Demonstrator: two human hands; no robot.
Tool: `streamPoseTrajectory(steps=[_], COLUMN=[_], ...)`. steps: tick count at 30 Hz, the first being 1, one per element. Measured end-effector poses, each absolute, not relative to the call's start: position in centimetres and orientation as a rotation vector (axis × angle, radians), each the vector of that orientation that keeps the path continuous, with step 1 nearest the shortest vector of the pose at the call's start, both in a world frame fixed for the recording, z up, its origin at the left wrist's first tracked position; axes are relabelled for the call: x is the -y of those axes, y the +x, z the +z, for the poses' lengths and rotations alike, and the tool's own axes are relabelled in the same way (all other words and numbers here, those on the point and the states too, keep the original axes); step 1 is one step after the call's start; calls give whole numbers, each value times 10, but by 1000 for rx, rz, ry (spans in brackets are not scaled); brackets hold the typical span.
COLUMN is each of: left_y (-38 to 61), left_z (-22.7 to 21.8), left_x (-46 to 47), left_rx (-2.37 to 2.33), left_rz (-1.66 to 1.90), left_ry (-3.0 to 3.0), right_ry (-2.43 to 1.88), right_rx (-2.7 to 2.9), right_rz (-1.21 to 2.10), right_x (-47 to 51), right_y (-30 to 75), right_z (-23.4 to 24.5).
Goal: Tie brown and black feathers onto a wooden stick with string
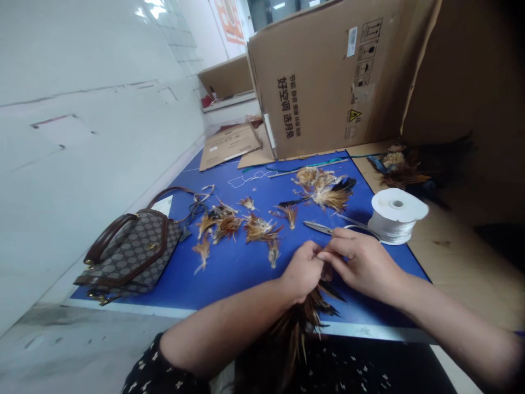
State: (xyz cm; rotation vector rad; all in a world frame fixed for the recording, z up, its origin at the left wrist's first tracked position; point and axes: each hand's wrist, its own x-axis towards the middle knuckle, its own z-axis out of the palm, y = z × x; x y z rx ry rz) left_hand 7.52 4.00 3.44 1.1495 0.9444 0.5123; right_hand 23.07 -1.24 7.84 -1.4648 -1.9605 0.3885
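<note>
My left hand (301, 271) is closed round the top of a bunch of brown and black feathers (309, 312), which hangs down over the table's front edge. Against it, my right hand (359, 262) pinches with thumb and finger; what lies between those fingertips is too small to make out. A pair of scissors (318, 227) lies just beyond my right hand, its handles partly covered by the hand. To the right of them stands a white spool (396, 216) of ribbon or cord. Small feather tufts (260, 227) lie scattered on the blue tabletop (229, 279).
At the left sits a patterned handbag (135, 246) with brown handles. A big cardboard box (324, 82) rises behind the table. More feathers (324, 189) lie near the back, with a thin white thread (250, 178) and flat cardboard (229, 145). Dark feathers (406, 169) rest at the right.
</note>
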Motion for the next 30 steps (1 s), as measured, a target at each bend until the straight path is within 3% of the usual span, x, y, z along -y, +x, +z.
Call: streamPoseTrajectory(steps=[7, 14, 20, 30], left_y=[74, 75, 75, 77], left_z=[36, 41, 42, 39], left_x=[-33, -20, -13, -7], left_rx=[-1012, -991, -945, -943], left_rz=[629, 699, 583, 594], left_ry=[1144, 1013, 950, 884], right_ry=[-1441, -1480, -1339, -1517], right_rx=[1507, 1168, 1038, 1078], right_rz=[483, 946, 1119, 834], right_x=[31, 40, 39, 46], right_y=[223, 218, 224, 233], right_z=[45, 25, 21, 29])
